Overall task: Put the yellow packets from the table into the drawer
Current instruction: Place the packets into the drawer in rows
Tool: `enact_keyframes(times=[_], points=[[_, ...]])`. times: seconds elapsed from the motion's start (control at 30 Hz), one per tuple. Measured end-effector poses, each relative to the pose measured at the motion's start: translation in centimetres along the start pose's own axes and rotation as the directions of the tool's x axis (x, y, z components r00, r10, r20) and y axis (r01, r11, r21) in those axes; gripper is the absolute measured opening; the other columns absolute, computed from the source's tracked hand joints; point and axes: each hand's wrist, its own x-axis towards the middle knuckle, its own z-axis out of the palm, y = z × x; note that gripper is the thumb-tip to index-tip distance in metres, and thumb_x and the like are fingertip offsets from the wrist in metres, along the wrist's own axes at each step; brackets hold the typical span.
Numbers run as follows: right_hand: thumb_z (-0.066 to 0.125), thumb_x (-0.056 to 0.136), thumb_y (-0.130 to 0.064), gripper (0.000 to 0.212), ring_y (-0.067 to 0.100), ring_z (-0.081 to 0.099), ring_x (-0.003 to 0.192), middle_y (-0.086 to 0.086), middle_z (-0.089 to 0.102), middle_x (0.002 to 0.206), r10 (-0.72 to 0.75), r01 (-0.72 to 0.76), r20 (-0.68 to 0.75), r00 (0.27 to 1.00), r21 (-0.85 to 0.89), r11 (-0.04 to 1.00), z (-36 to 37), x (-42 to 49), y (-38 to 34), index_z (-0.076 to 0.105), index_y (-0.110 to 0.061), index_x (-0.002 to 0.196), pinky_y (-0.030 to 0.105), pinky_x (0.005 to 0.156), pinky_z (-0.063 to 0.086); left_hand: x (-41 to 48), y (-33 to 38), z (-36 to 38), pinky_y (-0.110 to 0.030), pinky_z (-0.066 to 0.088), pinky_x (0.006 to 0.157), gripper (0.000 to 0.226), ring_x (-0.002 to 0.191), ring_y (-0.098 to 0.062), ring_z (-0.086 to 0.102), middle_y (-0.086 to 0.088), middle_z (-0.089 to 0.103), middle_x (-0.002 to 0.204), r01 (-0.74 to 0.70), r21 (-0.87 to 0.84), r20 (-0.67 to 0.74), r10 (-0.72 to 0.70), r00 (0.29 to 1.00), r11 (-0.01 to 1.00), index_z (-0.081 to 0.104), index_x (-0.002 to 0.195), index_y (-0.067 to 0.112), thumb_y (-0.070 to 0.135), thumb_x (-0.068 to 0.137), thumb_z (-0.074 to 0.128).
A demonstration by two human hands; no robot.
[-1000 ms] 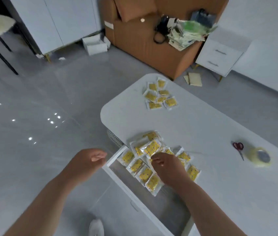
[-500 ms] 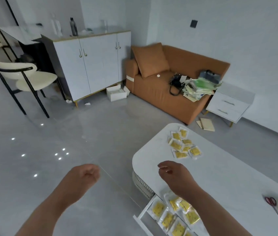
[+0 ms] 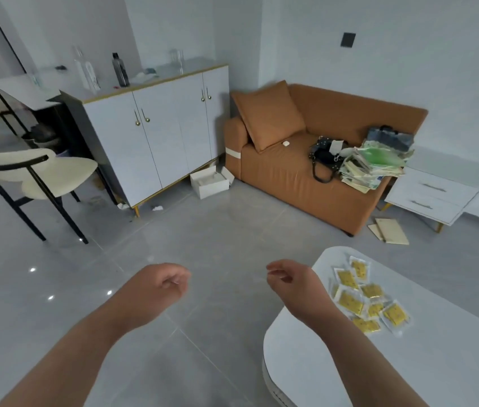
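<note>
Several yellow packets [image 3: 363, 301] lie in a loose cluster near the far rounded end of the white table [image 3: 449, 356]. My right hand [image 3: 289, 282] hovers just left of that cluster, over the table's edge, fingers loosely curled and holding nothing. My left hand [image 3: 156, 284] hangs over the grey floor well left of the table, also loosely curled and empty. The drawer and the packets in it are out of view below the frame.
An orange sofa [image 3: 291, 171] with a bag and a stack of papers stands beyond the table, a white nightstand [image 3: 432, 195] to its right. A white cabinet [image 3: 156, 142] and a cream chair [image 3: 35, 174] stand at the left. Grey floor lies between.
The view has tilted up from the drawer to the room. My right hand left the packets at the drawer and now hovers by the far cluster; my left hand rose with it.
</note>
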Motion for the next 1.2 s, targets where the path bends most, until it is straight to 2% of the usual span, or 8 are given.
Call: enact_keyframes(times=[0.07,0.17,0.3,0.5,0.67,0.8,1.07,1.2], points=[[0.063,0.088,-0.02,0.016,-0.008,0.061,0.079,-0.017,0.067,0.087,-0.003,0.003,0.004,1.0,-0.01,1.0,0.2,3.7,-1.6,0.069,-0.025,0.101,0.002,0.066,0.042,3.9,0.5,-2.0,-0.03,0.05,0.085,0.006,0.082,0.0,0.065,0.016,0.071,0.087,-0.025,-0.002,-0.002,0.025,1.0,1.0,0.07,0.087,0.021,0.024,0.086,0.065],[0.064,0.089,-0.02,0.014,-0.007,0.061,0.078,-0.014,0.068,0.088,-0.005,0.004,-0.021,1.0,-0.024,1.0,-0.2,8.4,-3.7,0.069,-0.025,0.1,0.002,0.063,0.042,8.5,1.8,-4.2,-0.02,0.049,0.079,0.006,0.08,0.0,0.065,0.011,0.072,0.086,-0.058,-0.044,-0.009,0.058,0.998,0.997,0.071,0.085,0.025,0.022,0.085,0.066],[0.063,0.09,-0.021,0.013,-0.007,0.06,0.08,-0.02,0.065,0.085,0.001,-0.003,-0.05,0.999,-0.045,0.999,-0.4,14.1,-5.7,0.068,-0.025,0.101,0.002,0.062,0.042,14.4,2.4,-6.2,-0.014,0.048,0.073,0.026,0.079,-0.003,0.066,0.004,0.07,0.1,-0.109,-0.082,0.016,0.11,0.994,0.991,0.067,0.09,0.038,0.012,0.087,0.065],[0.062,0.09,-0.022,0.015,-0.002,0.063,0.087,-0.017,0.066,0.089,0.055,-0.06,-0.144,0.988,-0.025,0.998,-0.2,23.3,-7.2,0.068,-0.026,0.103,0.007,0.067,0.045,27.7,2.6,-8.6,-0.013,0.045,0.074,0.019,0.083,0.009,0.064,0.025,0.07,0.09,-0.119,-0.119,0.111,0.132,0.985,0.986,0.071,0.087,0.033,0.016,0.088,0.065],[0.063,0.09,-0.023,0.015,0.001,0.063,0.089,-0.013,0.067,0.094,0.154,-0.164,-0.258,0.954,-0.019,0.986,-1.0,31.2,-8.4,0.067,-0.026,0.104,0.013,0.073,0.048,39.6,3.9,-10.4,-0.008,0.045,0.071,0.021,0.087,0.01,0.064,0.028,0.069,0.09,-0.187,-0.113,0.256,0.211,0.944,0.976,0.068,0.091,0.033,0.013,0.088,0.064],[0.062,0.09,-0.026,0.016,0.001,0.062,0.089,-0.014,0.065,0.093,0.246,-0.271,-0.333,0.91,-0.029,0.962,-2.6,35.6,-8.5,0.067,-0.026,0.105,0.015,0.078,0.047,48.0,6.1,-10.6,-0.003,0.042,0.068,0.019,0.082,0.013,0.061,0.013,0.072,0.086,-0.284,-0.017,0.375,0.27,0.887,0.959,0.066,0.091,0.034,0.015,0.088,0.064],[0.059,0.09,-0.029,0.022,0.002,0.062,0.091,-0.014,0.067,0.1,0.441,-0.457,-0.505,0.741,0.101,0.884,-8.4,38.6,-4.5,0.068,-0.027,0.11,0.015,0.078,0.046,59.0,14.7,-2.2,-0.005,0.04,0.063,0.019,0.067,0.016,0.056,0.015,0.066,0.07,-0.523,0.052,0.615,0.385,0.688,0.851,0.065,0.083,0.031,0.012,0.087,0.065],[0.058,0.09,-0.028,0.023,0.002,0.063,0.09,-0.015,0.067,0.097,0.505,-0.493,-0.566,0.651,0.191,0.849,-12.1,39.7,0.4,0.068,-0.026,0.111,0.009,0.07,0.042,63.3,19.0,4.5,-0.009,0.041,0.066,0.021,0.074,0.012,0.057,0.014,0.068,0.08,-0.613,0.068,0.707,0.395,0.586,0.787,0.064,0.082,0.039,0.018,0.086,0.066]])
